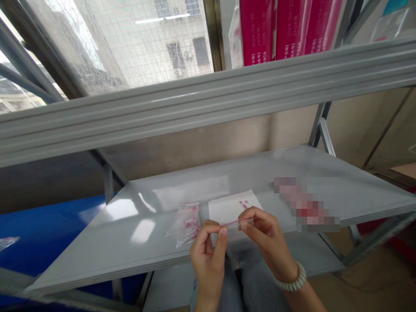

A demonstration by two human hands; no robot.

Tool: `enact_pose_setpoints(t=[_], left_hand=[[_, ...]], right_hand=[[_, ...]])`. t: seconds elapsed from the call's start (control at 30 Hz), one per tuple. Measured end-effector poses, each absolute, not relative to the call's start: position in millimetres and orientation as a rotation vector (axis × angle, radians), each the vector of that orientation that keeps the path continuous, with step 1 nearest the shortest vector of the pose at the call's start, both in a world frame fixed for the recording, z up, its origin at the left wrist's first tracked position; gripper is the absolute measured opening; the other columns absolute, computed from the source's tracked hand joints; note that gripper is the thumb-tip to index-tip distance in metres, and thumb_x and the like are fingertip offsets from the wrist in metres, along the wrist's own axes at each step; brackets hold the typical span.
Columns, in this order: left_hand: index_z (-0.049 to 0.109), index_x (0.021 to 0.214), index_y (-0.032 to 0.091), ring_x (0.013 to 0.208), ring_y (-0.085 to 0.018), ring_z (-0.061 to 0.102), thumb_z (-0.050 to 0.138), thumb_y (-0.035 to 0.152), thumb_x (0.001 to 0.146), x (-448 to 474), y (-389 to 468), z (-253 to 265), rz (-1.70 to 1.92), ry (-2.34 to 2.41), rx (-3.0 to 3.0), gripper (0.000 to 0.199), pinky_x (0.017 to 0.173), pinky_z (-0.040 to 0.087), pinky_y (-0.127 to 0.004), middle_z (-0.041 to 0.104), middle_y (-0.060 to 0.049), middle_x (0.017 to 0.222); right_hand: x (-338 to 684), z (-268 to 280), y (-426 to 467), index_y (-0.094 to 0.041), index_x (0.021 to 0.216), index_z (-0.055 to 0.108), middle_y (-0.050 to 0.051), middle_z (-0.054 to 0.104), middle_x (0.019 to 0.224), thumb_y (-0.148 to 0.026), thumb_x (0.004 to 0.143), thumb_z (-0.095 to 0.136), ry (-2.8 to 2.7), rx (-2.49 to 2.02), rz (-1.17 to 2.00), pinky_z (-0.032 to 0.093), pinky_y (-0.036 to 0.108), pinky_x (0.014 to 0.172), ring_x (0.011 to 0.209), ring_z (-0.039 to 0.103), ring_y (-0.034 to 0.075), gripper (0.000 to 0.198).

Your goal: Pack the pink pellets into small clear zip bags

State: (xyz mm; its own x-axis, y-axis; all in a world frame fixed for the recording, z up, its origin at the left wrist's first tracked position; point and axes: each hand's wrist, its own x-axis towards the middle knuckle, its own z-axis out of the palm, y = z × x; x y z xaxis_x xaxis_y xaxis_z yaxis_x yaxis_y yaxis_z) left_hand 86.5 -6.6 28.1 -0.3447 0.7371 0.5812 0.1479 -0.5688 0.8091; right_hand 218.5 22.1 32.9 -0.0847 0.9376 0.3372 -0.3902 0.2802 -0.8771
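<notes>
A thin red cord (234,222) is stretched between my two hands near the front edge of the table. My left hand (209,255) pinches its left end between thumb and forefinger. At the other end, my right hand (268,238) has its fingers closed on the cord; a pale beaded bracelet circles that wrist. Just beyond the hands lies a white sheet of paper (225,206), partly covered by them. Several small red bead-like pieces (245,206) rest on it. To the left is a clear plastic bag (187,221) with more red pieces inside.
The grey tabletop (97,234) stretches to both sides. A pixelated, pinkish item (302,206) lies on its right part. A metal shelf rail (195,99) crosses above the table, with pink packages (286,30) behind it. Blue material (48,229) is at the left.
</notes>
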Motion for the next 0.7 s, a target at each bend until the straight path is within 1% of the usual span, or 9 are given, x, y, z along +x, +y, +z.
enact_pose_setpoints(t=[0.1, 0.3, 0.37, 0.43, 0.47, 0.53, 0.6, 0.7], left_hand=[[0.062, 0.073, 0.020, 0.066, -0.013, 0.054, 0.068, 0.031, 0.087, 83, -5, 24, 1.985, 1.242, 1.412, 0.019, 0.062, 0.047, -0.020, 0.057, 0.003, 0.068], [0.064, 0.074, 0.020, 0.065, -0.013, 0.056, 0.069, 0.032, 0.087, 84, -4, 23, 1.928, 1.221, 1.436, 0.018, 0.061, 0.049, -0.019, 0.059, 0.002, 0.068], [0.068, 0.083, 0.021, 0.070, -0.015, 0.061, 0.068, 0.035, 0.087, 85, -3, 25, 1.903, 1.152, 1.471, 0.015, 0.064, 0.052, -0.020, 0.064, 0.000, 0.075], [0.072, 0.094, 0.023, 0.077, -0.017, 0.066, 0.069, 0.037, 0.086, 87, -3, 27, 1.829, 1.094, 1.536, 0.016, 0.069, 0.054, -0.022, 0.069, -0.002, 0.084], [0.073, 0.094, 0.023, 0.078, -0.017, 0.067, 0.070, 0.035, 0.086, 88, -3, 28, 1.781, 1.077, 1.570, 0.015, 0.069, 0.055, -0.022, 0.071, -0.002, 0.085], [0.074, 0.084, 0.023, 0.071, -0.016, 0.067, 0.070, 0.029, 0.086, 89, -3, 30, 1.708, 1.071, 1.618, 0.008, 0.065, 0.054, -0.021, 0.071, -0.001, 0.077], [0.073, 0.074, 0.022, 0.063, -0.014, 0.064, 0.069, 0.025, 0.087, 90, -3, 31, 1.695, 1.066, 1.653, 0.014, 0.058, 0.051, -0.020, 0.067, 0.000, 0.067], [0.071, 0.071, 0.022, 0.058, -0.013, 0.061, 0.069, 0.024, 0.088, 90, -3, 32, 1.699, 1.073, 1.716, 0.017, 0.054, 0.049, -0.019, 0.064, 0.002, 0.062]], right_hand=[[220, 30, 24, -0.020, 0.074, 0.065, 0.001, 0.059, 0.067, -0.036, 0.080, 0.074, -1.146, -0.648, 1.253, 0.042, 0.026, 0.059, 0.064, 0.052, 0.016, 0.019], [224, 30, 24, -0.021, 0.069, 0.061, -0.001, 0.057, 0.064, -0.030, 0.084, 0.067, -1.181, -0.685, 1.121, 0.041, 0.026, 0.059, 0.062, 0.051, 0.016, 0.018], [226, 30, 23, -0.021, 0.069, 0.060, -0.001, 0.057, 0.064, -0.028, 0.085, 0.064, -1.207, -0.683, 1.062, 0.041, 0.026, 0.060, 0.062, 0.051, 0.015, 0.018], [228, 28, 21, -0.021, 0.069, 0.059, -0.001, 0.057, 0.065, -0.026, 0.085, 0.063, -1.251, -0.684, 1.029, 0.041, 0.026, 0.061, 0.063, 0.051, 0.016, 0.018], [229, 28, 21, -0.021, 0.068, 0.059, 0.000, 0.056, 0.065, -0.026, 0.085, 0.062, -1.278, -0.684, 1.022, 0.041, 0.026, 0.062, 0.063, 0.051, 0.016, 0.018], [232, 26, 19, -0.021, 0.070, 0.059, 0.000, 0.056, 0.066, -0.027, 0.087, 0.062, -1.326, -0.679, 1.008, 0.042, 0.027, 0.062, 0.064, 0.051, 0.017, 0.018], [232, 24, 18, -0.021, 0.074, 0.061, 0.001, 0.058, 0.068, -0.029, 0.089, 0.061, -1.362, -0.674, 0.996, 0.043, 0.028, 0.062, 0.066, 0.053, 0.017, 0.017], [232, 24, 15, -0.020, 0.077, 0.064, 0.002, 0.061, 0.069, -0.029, 0.091, 0.062, -1.412, -0.677, 0.973, 0.045, 0.028, 0.062, 0.066, 0.055, 0.018, 0.017]])
